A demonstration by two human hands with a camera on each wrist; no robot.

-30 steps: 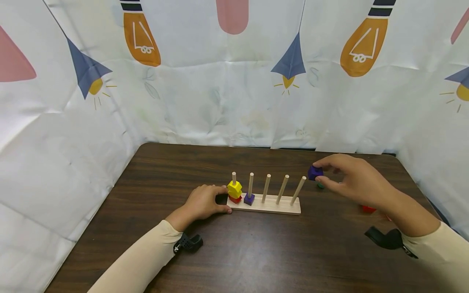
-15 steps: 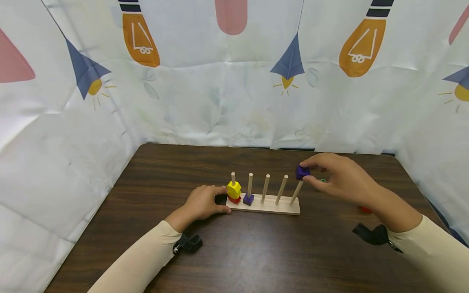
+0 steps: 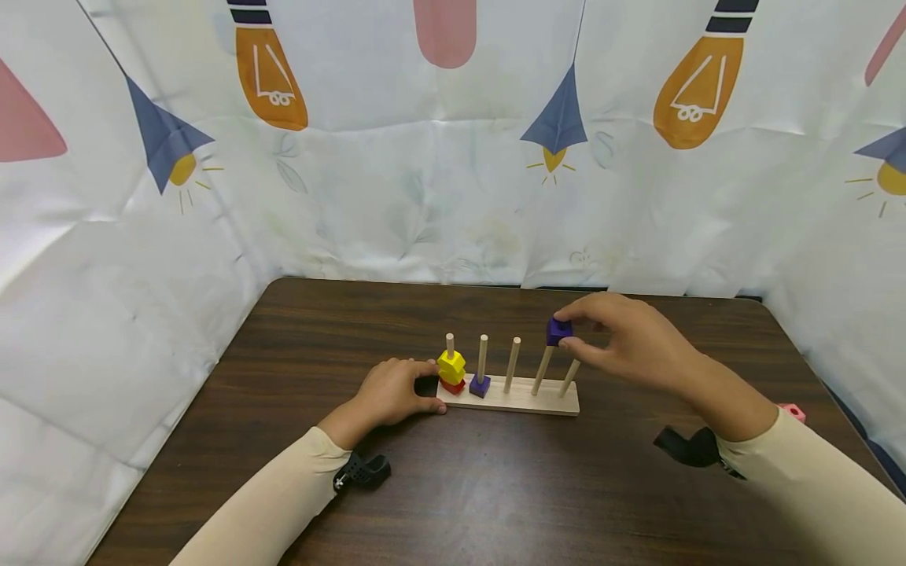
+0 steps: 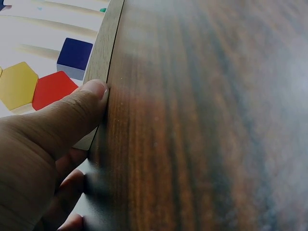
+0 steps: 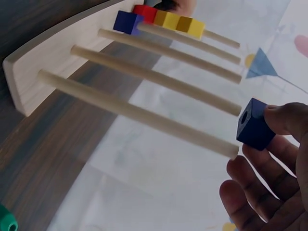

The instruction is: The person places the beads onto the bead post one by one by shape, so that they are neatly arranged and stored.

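My right hand (image 3: 630,342) pinches a purple block (image 3: 559,332) between thumb and fingers, up at the tops of the right-hand pegs. The right wrist view shows a hole in this block (image 5: 255,124), which is off the pegs and apart from their tips. A wooden peg board (image 3: 524,398) with several upright pegs lies on the table. Its left end is gripped by my left hand (image 3: 389,391), with the thumb on the front edge. Yellow blocks (image 3: 451,366) sit over a red block (image 3: 453,387) on the leftmost peg. Another purple block (image 3: 480,385) is at the base of the second peg.
The brown table (image 3: 495,487) carries the board. A red block (image 3: 793,413) lies at the right, partly behind my right sleeve. Part of a green piece (image 5: 7,220) shows in the right wrist view. A patterned white curtain (image 3: 439,196) hangs behind the table.
My right hand has moved left with the purple block, from right of the board to over the pegs. My left hand stays on the board's end.
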